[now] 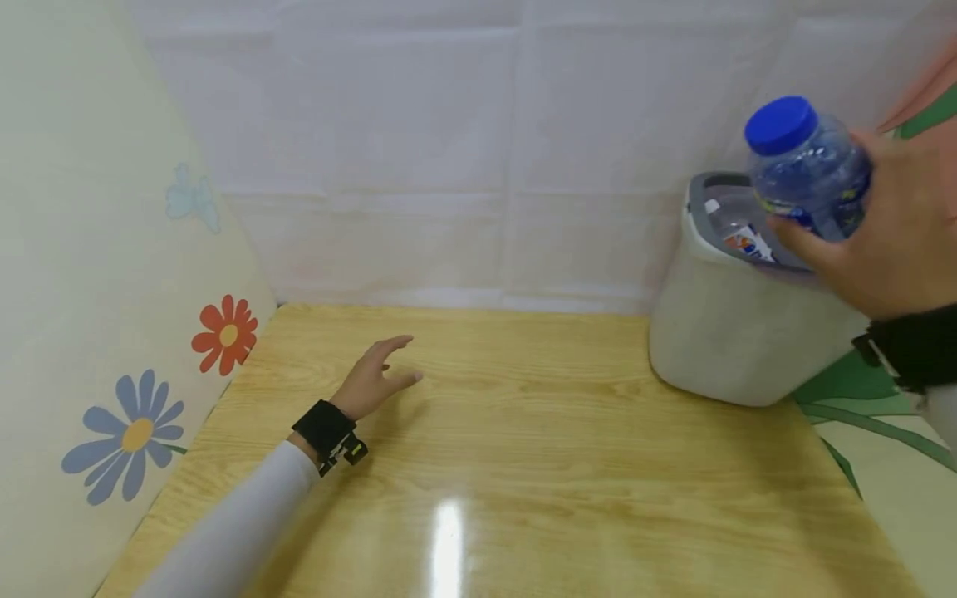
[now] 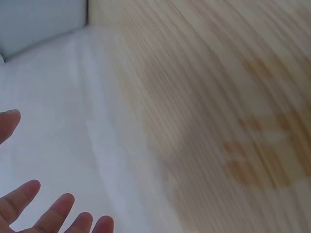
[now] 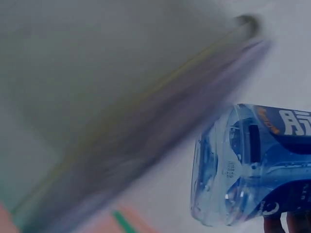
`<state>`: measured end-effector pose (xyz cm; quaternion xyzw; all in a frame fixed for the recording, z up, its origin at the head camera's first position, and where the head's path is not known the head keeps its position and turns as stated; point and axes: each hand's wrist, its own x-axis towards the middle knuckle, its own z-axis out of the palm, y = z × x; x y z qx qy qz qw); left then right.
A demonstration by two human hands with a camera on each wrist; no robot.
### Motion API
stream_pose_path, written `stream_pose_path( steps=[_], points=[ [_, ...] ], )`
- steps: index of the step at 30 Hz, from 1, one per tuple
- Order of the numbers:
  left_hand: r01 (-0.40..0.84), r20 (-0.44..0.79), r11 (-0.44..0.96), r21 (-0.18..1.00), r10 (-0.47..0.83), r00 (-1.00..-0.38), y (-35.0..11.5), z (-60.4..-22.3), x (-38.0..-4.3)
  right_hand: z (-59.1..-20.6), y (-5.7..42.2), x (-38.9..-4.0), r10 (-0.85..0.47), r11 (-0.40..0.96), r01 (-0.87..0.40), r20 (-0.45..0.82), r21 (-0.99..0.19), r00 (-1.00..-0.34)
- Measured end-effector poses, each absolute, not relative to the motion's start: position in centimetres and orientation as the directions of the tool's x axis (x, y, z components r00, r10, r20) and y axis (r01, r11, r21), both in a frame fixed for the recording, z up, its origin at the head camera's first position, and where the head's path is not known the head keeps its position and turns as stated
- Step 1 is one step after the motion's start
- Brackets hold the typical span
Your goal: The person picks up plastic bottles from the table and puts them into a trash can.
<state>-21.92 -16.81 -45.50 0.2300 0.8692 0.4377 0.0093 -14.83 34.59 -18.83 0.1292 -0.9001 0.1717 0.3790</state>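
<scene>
My right hand (image 1: pixel 908 228) grips a clear plastic bottle (image 1: pixel 826 170) with a wide blue cap (image 1: pixel 781 126), tilted over the mouth of a trash bin. In the right wrist view the bottle (image 3: pixel 248 167) shows its base and blue label, with fingertips (image 3: pixel 274 224) beneath it. The light grey bin (image 1: pixel 736 324) has a darker grey rim, and inside lies another clear bottle (image 1: pixel 740 232) with a white cap and a colourful label. Over the table's left half, my left hand (image 1: pixel 377 380) hovers with fingers spread and thumb apart, holding nothing.
The bin stands at the back right of the wood-grain table (image 1: pixel 523 465). A white sheet (image 1: pixel 419 166) covers the wall behind. At the left is a pale wall with flower decals (image 1: pixel 228 335); green and pink decals (image 1: pixel 860 382) mark the right wall.
</scene>
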Motion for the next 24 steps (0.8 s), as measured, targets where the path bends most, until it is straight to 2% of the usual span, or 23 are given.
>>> stream_pose_path(
  steps=[4,8,15,18,21,24],
  points=[
    [0.329,0.162,0.55,0.768,0.331,-0.93,-19.4,-46.1,-22.0,-19.7,39.2,-17.2,0.026,0.943,-0.196,0.647,-0.268,-0.762],
    [0.27,0.125,0.57,0.776,0.28,-0.952,-21.6,-46.8,-20.8,-21.6,41.3,-18.8,0.127,0.952,-0.049,0.537,-0.301,-0.834],
    [0.268,0.126,0.574,0.774,0.276,-0.953,-21.5,-47.0,-20.6,-22.9,42.0,-19.0,0.184,0.955,0.027,0.516,-0.297,-0.836],
    [0.285,0.136,0.576,0.766,0.288,-0.948,-20.6,-46.8,-20.7,-23.2,41.4,-18.3,0.193,0.953,0.035,0.516,-0.3,-0.835],
    [0.302,0.15,0.579,0.757,0.297,-0.943,-19.3,-46.3,-20.7,-23.8,39.8,-17.3,0.16,0.952,-0.018,0.544,-0.306,-0.824],
    [0.329,0.178,0.588,0.739,0.301,-0.937,-17.7,-45.7,-20.8,-25.0,37.4,-16.4,0.03,0.933,-0.212,0.651,-0.291,-0.759]
  ],
)
